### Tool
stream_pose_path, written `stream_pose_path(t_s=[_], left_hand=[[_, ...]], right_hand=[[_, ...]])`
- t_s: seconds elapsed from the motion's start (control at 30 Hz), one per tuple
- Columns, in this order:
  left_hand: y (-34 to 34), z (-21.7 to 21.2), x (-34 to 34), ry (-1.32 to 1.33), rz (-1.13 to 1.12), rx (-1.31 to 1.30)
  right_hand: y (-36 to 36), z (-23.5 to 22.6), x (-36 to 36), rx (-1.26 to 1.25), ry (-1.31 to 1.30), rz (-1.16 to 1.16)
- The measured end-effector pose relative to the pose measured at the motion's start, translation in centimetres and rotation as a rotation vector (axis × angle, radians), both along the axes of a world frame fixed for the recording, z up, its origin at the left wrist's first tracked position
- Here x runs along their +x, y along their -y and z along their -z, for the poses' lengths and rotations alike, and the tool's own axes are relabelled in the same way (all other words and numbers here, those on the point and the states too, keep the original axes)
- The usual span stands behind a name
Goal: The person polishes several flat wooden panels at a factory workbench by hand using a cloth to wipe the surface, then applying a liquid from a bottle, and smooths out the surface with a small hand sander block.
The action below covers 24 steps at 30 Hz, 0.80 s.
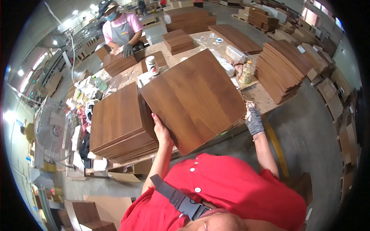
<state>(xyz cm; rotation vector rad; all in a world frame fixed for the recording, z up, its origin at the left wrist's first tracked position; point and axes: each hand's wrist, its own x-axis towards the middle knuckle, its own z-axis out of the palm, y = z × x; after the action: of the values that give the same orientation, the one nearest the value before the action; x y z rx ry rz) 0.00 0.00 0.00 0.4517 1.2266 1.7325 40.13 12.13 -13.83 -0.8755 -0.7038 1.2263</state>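
A square brown wood-grain panel (pixel 196 102) is held up at a tilt in front of me, above the workbench (pixel 185 61). My left hand (pixel 162 133), bare, grips its lower left edge, with the thumb on the face and the other fingers hidden behind. At the panel's right corner is my right hand (pixel 254 121) in a grey glove. It is closed on a crumpled pale rag (pixel 251 108) that touches the panel's edge. A stack of similar panels (pixel 117 119) stands just left of the held one.
More panel stacks stand at the right (pixel 281 71) and far side (pixel 178 41). A bottle (pixel 246 72), a white can (pixel 151 62) and wrapped packs (pixel 236 54) sit on the bench. Across it, a person (pixel 122 30) handles panels. A fan (pixel 56 131) stands left.
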Motion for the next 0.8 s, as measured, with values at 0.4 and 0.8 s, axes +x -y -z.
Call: stream_pose_path(t_s=[0.4, 0.8], left_hand=[[-1.5, 1.8, 5.1, -0.142, 0.024, 0.035], [-4.9, 0.6, 14.9, -0.215, -0.079, 0.031]], right_hand=[[4.9, -23.3, -21.1, 1.057, 1.334, 0.138], [-9.3, -18.9, -2.3, 0.532, 1.176, 0.184]])
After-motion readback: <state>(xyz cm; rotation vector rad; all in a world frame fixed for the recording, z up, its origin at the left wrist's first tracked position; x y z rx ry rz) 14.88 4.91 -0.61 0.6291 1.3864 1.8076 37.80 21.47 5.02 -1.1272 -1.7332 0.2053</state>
